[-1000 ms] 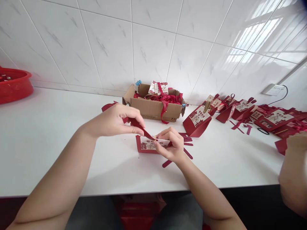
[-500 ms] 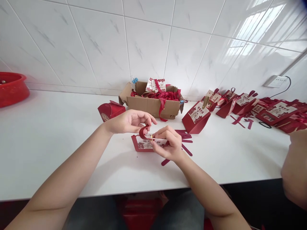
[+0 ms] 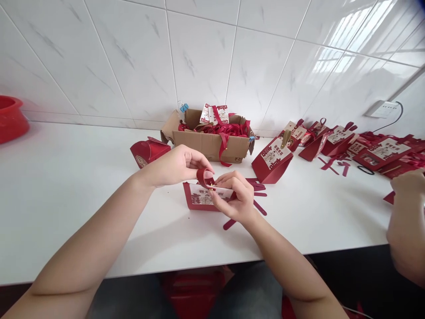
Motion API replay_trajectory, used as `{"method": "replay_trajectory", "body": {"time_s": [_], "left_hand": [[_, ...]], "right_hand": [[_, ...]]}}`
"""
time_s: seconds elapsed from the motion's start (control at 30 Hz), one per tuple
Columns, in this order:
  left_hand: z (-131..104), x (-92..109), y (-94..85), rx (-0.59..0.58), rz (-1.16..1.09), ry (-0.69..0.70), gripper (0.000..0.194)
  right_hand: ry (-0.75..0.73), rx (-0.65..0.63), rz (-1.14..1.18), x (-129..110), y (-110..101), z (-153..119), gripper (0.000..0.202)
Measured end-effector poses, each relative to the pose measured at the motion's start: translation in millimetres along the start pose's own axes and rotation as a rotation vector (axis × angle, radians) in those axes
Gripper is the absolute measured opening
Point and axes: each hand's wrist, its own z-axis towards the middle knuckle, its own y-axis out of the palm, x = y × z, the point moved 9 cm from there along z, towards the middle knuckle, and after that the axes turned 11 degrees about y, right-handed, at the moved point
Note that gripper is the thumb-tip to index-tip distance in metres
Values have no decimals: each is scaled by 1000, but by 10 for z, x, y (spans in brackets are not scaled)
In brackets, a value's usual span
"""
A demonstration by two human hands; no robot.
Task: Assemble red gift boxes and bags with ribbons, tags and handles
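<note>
A red gift box (image 3: pixel 188 197) with a white printed label stands on the table between my hands. My left hand (image 3: pixel 186 166) pinches a dark red strap (image 3: pixel 201 177), bent into a loop above the box's top edge. A small gold-coloured fastener shows at the strap's lower end. My right hand (image 3: pixel 235 195) grips the box's top edge beside the fastener, thumb in front and fingers behind. Partly hidden behind my right hand, several loose red straps (image 3: pixel 260 207) lie on the table.
A cardboard box (image 3: pixel 199 146) of red ribbons stands by the tiled wall. One red box (image 3: pixel 151 150) is at left, a finished-looking one (image 3: pixel 272 161) at right. More red boxes (image 3: pixel 387 150) crowd the far right, near a co-worker's hand (image 3: pixel 408 190). A red basin (image 3: pixel 11 119) sits far left.
The strap has been curled into a tighter loop, its end now near the gold fastener. My left hand has shifted slightly. At right, the co-worker's hand has come into view over a red item.
</note>
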Motion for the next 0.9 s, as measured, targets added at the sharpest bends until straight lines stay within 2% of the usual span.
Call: {"method": "replay_trajectory", "body": {"time_s": [0.23, 0.47, 0.7, 0.9], "left_hand": [[-11, 98, 24, -26, -51, 28, 4], [-83, 221, 98, -157, -8, 49, 10], [-71, 271, 108, -120, -24, 73, 12], [-73, 188, 104, -77, -70, -8, 8]], "right_hand": [[-18, -7, 20, -28, -4, 4, 15], [-56, 12, 38, -50, -15, -13, 16], [-85, 13, 30, -72, -19, -20, 18], [-77, 11, 46, -66, -7, -28, 17]]}}
